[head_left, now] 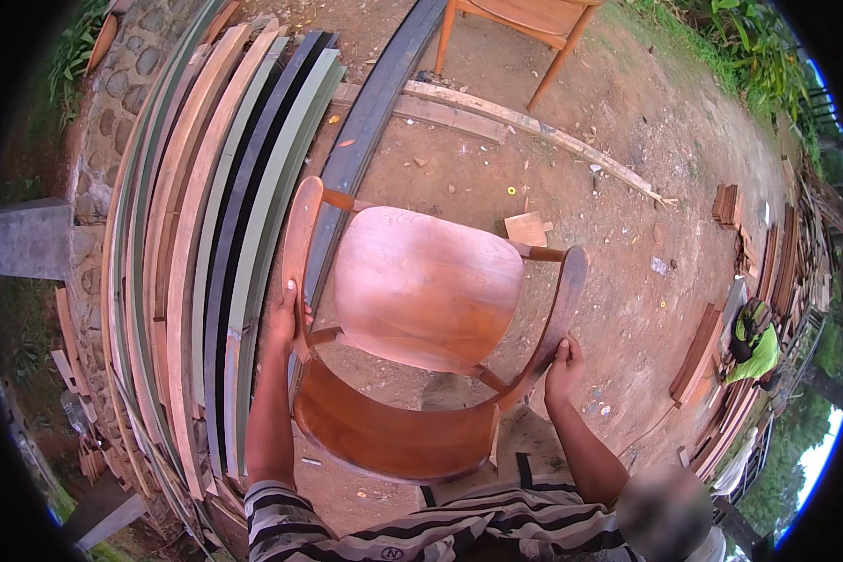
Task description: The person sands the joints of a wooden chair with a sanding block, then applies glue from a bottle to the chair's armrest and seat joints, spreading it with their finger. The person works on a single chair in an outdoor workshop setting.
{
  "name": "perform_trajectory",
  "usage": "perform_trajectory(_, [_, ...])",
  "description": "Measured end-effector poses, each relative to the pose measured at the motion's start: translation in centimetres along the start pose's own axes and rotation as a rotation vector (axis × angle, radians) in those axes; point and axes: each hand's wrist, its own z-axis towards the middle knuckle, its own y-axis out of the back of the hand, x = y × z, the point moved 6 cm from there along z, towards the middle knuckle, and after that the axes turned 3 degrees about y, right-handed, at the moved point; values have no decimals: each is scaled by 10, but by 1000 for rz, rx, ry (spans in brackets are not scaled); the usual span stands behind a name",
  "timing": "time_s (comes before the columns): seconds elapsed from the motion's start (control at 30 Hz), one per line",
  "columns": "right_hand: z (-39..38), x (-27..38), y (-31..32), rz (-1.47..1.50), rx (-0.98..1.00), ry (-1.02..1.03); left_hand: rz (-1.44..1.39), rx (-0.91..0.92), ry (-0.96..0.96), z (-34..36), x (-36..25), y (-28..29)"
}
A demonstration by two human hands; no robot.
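Note:
A brown wooden armchair (pixel 421 281) is in front of me, with a pale, glossy seat panel and a curved backrest (pixel 393 421) toward my body. My left hand (pixel 287 314) is closed round its left armrest (pixel 302 220), thumb on top. On the other side, my right hand (pixel 563 368) grips the right armrest (pixel 562 295) near where it bends toward the backrest. The chair's legs are mostly hidden under the seat, so I cannot tell whether they touch the ground.
Long wooden planks and metal bars (pixel 244 187) lie stacked along the left. A dark beam (pixel 370 112) runs beside the chair; a second wooden chair (pixel 525 19) stands beyond. Scraps dot the dirt ground (pixel 618 253). Right, a person in green (pixel 759 351) is near timber piles (pixel 698 351).

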Motion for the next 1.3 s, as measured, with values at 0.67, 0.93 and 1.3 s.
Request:
perform_trajectory(0.67, [119, -5, 165, 71, 1283, 694, 331, -674, -549, -328, 8, -341])
perform_trajectory(0.93, [178, -329, 511, -702, 800, -192, 911, 682, -519, -333, -24, -694])
perform_trajectory(1.3, [18, -332, 450, 206, 548, -860, 1352, 939, -344, -299, -75, -870])
